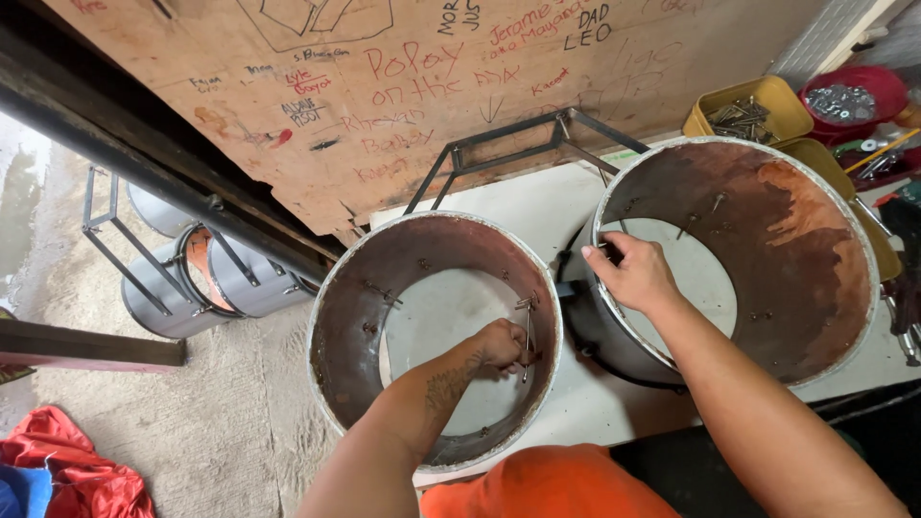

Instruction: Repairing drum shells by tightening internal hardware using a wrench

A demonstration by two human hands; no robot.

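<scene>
Nearest the camera, the left hand (501,345) reaches down inside the left drum shell (338,317), fingers curled shut around a small metal bracket (527,331) fixed on the inner wall. That shell stands open end up at the front of the white worktop (537,201). Just beyond, the right hand (635,275) rests on the rim of the right drum shell (815,249), fingers closed on its edge. The two shells stand side by side, nearly touching. Farther back sit a yellow tray of screws (743,113) and a red bowl of hardware (849,96). More grey drums (192,283) lie on the floor at left.
</scene>
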